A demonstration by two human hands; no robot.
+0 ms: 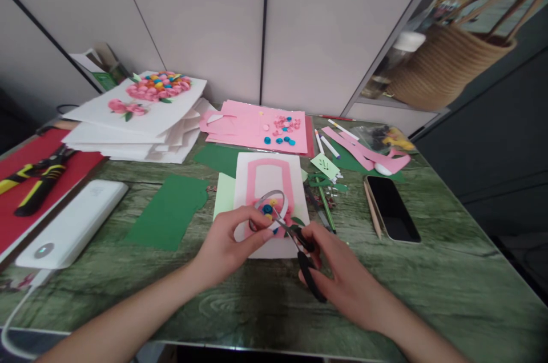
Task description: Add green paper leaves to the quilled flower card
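Observation:
My left hand [233, 240] pinches a thin pale paper strip [283, 200] that curls up in a loop. In my right hand [338, 271] is a pair of black-handled scissors [309, 271], its blades pointing up and left at the strip near my left fingertips. Beneath both hands lies a white card [243, 180] bearing a pink paper frame shape [269, 164]. Blue, yellow and pink paper rolls [268, 209] with green leaves cover the card's lower part, partly hidden by my fingers and the strip.
Pink sheets [240, 117] with small rolls lie behind the card. To the left are green paper [169, 212], a white power bank [77, 220], pliers [45, 180] and a paper stack [128, 146]. Rightward are a phone [394, 209], a wooden stick [372, 209], pens [329, 146] and paper scraps [346, 149].

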